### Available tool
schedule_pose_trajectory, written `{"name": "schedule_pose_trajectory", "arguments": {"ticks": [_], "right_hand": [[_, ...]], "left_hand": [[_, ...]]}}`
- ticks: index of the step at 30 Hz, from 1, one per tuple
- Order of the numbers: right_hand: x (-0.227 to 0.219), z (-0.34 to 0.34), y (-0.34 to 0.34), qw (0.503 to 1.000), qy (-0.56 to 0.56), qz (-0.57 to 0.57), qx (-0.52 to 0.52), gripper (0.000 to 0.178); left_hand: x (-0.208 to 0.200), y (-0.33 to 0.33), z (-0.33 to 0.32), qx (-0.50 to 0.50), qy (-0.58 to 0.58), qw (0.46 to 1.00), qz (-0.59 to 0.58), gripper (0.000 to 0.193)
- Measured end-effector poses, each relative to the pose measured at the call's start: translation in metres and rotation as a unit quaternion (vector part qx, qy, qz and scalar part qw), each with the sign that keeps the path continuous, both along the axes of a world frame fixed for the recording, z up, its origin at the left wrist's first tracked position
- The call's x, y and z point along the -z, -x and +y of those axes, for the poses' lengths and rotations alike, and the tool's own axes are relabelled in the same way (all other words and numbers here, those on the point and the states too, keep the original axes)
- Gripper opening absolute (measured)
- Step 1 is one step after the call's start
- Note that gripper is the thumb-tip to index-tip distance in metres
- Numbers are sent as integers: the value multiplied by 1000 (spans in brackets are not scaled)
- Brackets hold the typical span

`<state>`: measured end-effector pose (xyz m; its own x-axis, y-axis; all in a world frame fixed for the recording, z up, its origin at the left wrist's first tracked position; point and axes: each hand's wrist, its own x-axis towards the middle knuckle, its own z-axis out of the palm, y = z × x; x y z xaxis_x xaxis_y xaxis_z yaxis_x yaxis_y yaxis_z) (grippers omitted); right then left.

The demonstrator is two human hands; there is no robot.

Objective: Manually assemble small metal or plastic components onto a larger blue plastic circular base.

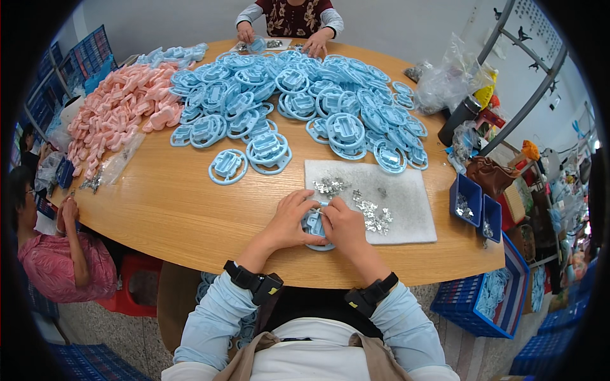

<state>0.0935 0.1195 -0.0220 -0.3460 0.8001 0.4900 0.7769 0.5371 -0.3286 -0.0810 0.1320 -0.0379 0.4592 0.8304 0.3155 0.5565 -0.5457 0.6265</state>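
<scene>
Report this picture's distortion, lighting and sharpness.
In the head view, fisheye corners fall black and the metal rack slants; light is fairly even, shadows soft; left hand and right hand look reasonably sharp, but small metal parts blend together.

A round part [311,223] (pale blue) is held, part-hidden.

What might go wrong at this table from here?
1. Loose metal pieces lie on the white pad close beside the right hand; a knuckle might scatter them.
2. The left hand and right hand partly cover the blue ring-shaped part, so a slip could be hard to spot from this view.
3. The loosely heaped blue parts reach the pad's far edge; some might slide onto it.
</scene>
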Motion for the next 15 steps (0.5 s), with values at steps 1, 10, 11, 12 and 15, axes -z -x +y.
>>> {"name": "schedule_pose_trajectory", "arguments": {"ticks": [1,10,11,12,15], "right_hand": [[0,-1,0,1000,1,-22,3,8],[-23,-21,-9,990,137,-25,36,28],[-19,-20,-11,989,141,29,42,28],[-15,-18,-13,985,146,82,47,29],[-4,-11,-25,974,132,183,30,29]], "left_hand": [[0,1,0,0,0,1000,2,78],[6,-1,-1,2,-32,999,-4,76],[5,0,-1,0,-31,1000,0,76],[3,0,-3,-2,-29,1000,5,76],[1,-6,-3,-8,-39,999,3,75]]}}
